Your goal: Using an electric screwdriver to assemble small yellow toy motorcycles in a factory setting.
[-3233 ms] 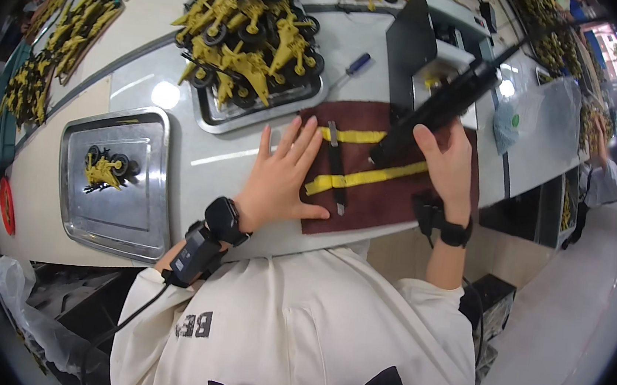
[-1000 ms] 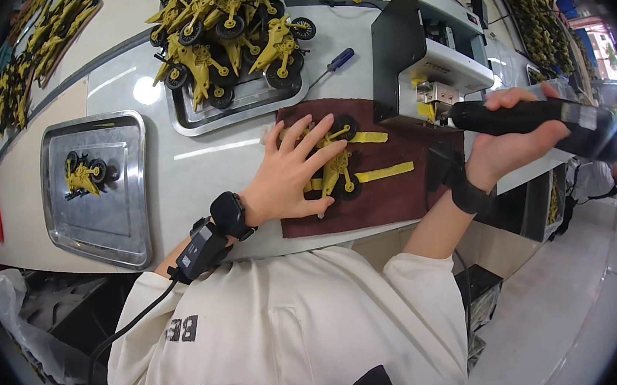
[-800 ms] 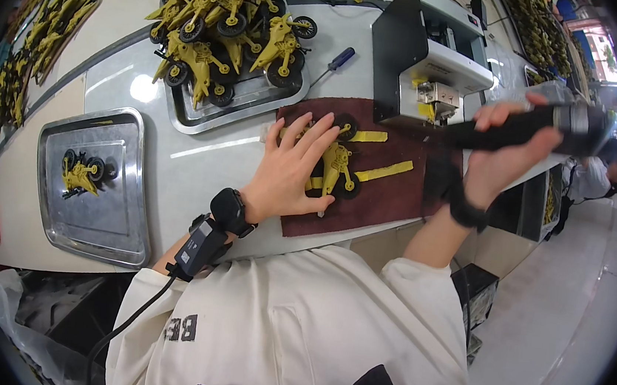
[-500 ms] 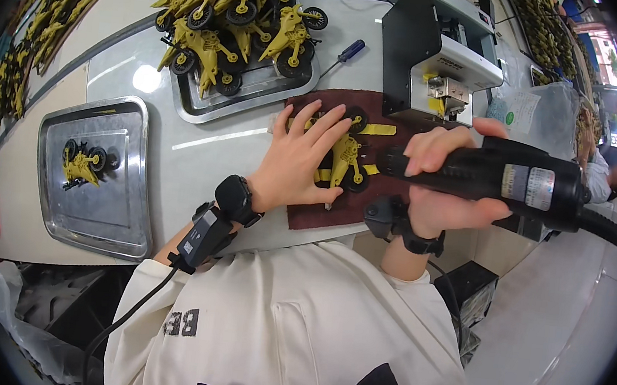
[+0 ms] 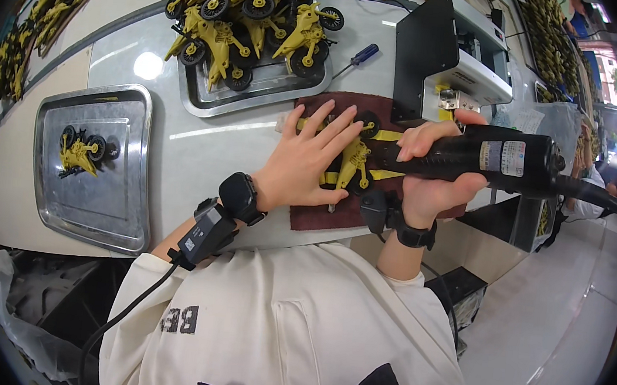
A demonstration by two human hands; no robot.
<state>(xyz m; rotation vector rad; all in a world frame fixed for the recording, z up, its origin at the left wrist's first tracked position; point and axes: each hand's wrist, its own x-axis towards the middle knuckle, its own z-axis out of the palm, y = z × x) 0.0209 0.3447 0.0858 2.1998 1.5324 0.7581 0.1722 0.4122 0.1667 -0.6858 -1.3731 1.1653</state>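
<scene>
My left hand (image 5: 299, 156) lies with its fingers spread over a yellow toy motorcycle (image 5: 354, 158) with black wheels, pressing it on a dark red mat (image 5: 308, 219). Part of the toy is hidden beneath those fingers. Wrapped around a thick black electric screwdriver (image 5: 464, 161) is my right hand (image 5: 434, 199). The tool lies nearly level, its front end pointing left and reaching the toy's right side; the exact contact cannot be made out. Yellow strips (image 5: 387, 175) show on the mat beside the toy.
Left stands a metal tray (image 5: 87, 214) with one toy motorcycle (image 5: 80, 152). Behind my left hand, another tray (image 5: 209, 106) bears a heap of motorcycles (image 5: 225, 17). A blue-handled screwdriver (image 5: 365, 55) lies near a black-and-white machine (image 5: 429, 59). A cord (image 5: 598, 194) trails right from the tool.
My right hand has brought the electric screwdriver left and slightly up, so its front end now reaches the toy. The left hand keeps its place on the toy. The whole view has shifted slightly.
</scene>
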